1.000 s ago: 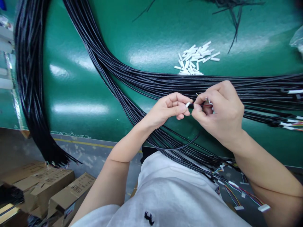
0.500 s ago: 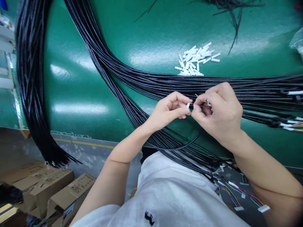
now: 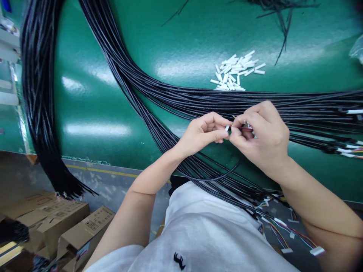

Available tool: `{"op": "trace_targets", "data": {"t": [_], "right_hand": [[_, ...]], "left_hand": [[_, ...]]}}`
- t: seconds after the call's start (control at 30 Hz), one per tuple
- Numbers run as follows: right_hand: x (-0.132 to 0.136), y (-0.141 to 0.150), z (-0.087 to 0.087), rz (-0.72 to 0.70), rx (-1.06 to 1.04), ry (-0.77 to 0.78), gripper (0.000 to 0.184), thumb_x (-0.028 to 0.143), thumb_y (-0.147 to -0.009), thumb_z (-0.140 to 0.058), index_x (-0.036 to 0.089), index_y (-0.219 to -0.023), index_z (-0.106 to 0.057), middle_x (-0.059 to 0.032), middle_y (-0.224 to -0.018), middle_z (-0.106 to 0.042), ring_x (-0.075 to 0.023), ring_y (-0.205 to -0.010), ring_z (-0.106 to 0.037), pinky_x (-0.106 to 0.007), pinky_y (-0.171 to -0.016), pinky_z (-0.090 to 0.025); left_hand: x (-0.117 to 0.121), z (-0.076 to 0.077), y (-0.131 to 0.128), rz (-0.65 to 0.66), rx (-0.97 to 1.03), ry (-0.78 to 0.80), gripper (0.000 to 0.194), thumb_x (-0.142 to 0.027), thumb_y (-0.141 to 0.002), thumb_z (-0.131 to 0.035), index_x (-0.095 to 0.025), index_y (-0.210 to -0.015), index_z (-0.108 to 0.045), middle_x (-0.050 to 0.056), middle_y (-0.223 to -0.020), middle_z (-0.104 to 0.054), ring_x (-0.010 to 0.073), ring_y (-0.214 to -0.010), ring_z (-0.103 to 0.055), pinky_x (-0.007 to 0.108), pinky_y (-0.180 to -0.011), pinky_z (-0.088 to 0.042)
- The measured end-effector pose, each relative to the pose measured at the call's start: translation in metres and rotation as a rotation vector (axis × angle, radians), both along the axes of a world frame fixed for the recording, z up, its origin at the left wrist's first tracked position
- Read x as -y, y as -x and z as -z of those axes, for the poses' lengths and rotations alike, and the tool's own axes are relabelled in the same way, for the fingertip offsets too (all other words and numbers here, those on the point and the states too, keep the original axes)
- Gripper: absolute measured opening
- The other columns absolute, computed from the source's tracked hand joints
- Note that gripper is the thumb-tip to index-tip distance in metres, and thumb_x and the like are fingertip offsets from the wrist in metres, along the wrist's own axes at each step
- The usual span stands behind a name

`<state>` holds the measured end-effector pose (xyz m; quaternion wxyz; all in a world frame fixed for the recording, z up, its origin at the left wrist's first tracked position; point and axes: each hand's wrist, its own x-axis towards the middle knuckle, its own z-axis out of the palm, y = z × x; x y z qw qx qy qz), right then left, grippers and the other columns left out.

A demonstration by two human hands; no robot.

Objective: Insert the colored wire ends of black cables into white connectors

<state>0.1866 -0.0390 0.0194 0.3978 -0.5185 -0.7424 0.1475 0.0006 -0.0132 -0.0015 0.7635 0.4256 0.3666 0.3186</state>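
Note:
Between the thumb and forefinger of my left hand [image 3: 204,133] is a small white connector housing [image 3: 227,128]. My right hand [image 3: 262,138] pinches thin coloured wires [image 3: 246,128] right beside it, and small metal ends show at its curled fingers. The fingertips of both hands nearly touch. Whether a wire tip sits inside the housing is too small to tell. Beneath the hands runs a thick bundle of black cables [image 3: 170,99] across the green table [image 3: 93,109].
A pile of short white tubes [image 3: 236,71] lies beyond the cables. Black offcuts [image 3: 283,22] are at the far edge. Another cable bundle [image 3: 39,94] hangs over the left edge above cardboard boxes [image 3: 85,230]. Finished-looking white plugs [image 3: 317,251] on coloured wires hang by my lap.
The white connector housing and my left fingertips have shifted slightly right, closer to my right fingertips. Both hands keep their pinch, and the view has moved a little.

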Motion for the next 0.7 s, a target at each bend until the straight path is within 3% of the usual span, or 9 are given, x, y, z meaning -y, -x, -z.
{"op": "trace_targets", "data": {"t": [0.13,0.2,0.3,0.37,0.57,0.7], "right_hand": [[-0.004,-0.004,0.001,-0.018,-0.075,0.038,0.02,0.006,-0.083,-0.064,0.026,-0.08,-0.06,-0.0018,-0.083,-0.06,-0.0137,-0.062,-0.054,-0.029,-0.051,-0.042],[-0.008,-0.008,0.003,-0.065,-0.245,0.216,0.017,0.01,-0.083,-0.067,0.025,-0.078,-0.061,0.0002,-0.082,-0.059,-0.0118,-0.059,-0.054,-0.028,-0.05,-0.045],[-0.016,-0.014,0.006,-0.122,-0.67,0.549,0.013,0.027,-0.091,-0.07,0.024,-0.08,-0.064,0.0021,-0.082,-0.061,-0.011,-0.055,-0.06,-0.028,-0.051,-0.053],[-0.019,-0.016,0.007,-0.102,-0.863,0.669,0.015,0.036,-0.094,-0.07,0.023,-0.086,-0.068,0.002,-0.083,-0.064,-0.0123,-0.056,-0.064,-0.03,-0.052,-0.058],[-0.02,-0.017,0.008,-0.081,-0.804,0.714,0.011,0.033,-0.099,-0.062,0.025,-0.097,-0.068,0.0026,-0.068,-0.063,-0.0173,-0.057,-0.069,-0.032,-0.053,-0.063],[-0.021,-0.017,0.008,-0.084,-0.919,0.729,0.005,0.027,-0.089,-0.067,0.023,-0.092,-0.069,0.0027,-0.071,-0.065,-0.0164,-0.057,-0.07,-0.03,-0.051,-0.063]], "left_hand": [[0.0,0.001,-0.001,0.009,0.003,-0.013,0.041,-0.044,-0.076,-0.092,-0.019,-0.102,-0.073,0.0,-0.085,-0.076,0.0089,-0.077,-0.07,0.021,-0.069,-0.055],[-0.001,0.0,-0.001,-0.02,0.039,-0.016,0.038,-0.042,-0.078,-0.09,-0.02,-0.102,-0.071,-0.001,-0.085,-0.075,0.0081,-0.077,-0.07,0.019,-0.068,-0.053],[-0.003,-0.002,-0.002,-0.104,0.084,-0.005,0.031,-0.039,-0.083,-0.086,-0.02,-0.1,-0.068,-0.003,-0.077,-0.071,0.0053,-0.07,-0.064,0.017,-0.064,-0.049],[-0.005,-0.003,-0.002,-0.143,0.076,0.01,0.028,-0.038,-0.084,-0.084,-0.02,-0.097,-0.067,-0.004,-0.071,-0.067,0.0046,-0.064,-0.059,0.017,-0.061,-0.047],[-0.007,-0.004,-0.002,-0.147,0.031,0.026,0.033,-0.043,-0.082,-0.083,-0.019,-0.093,-0.064,-0.006,-0.066,-0.06,0.0046,-0.058,-0.051,0.018,-0.057,-0.043],[-0.006,-0.006,-0.003,-0.161,0.023,0.047,0.035,-0.043,-0.08,-0.085,-0.018,-0.092,-0.064,-0.006,-0.064,-0.058,0.0039,-0.057,-0.05,0.016,-0.055,-0.042]]}}
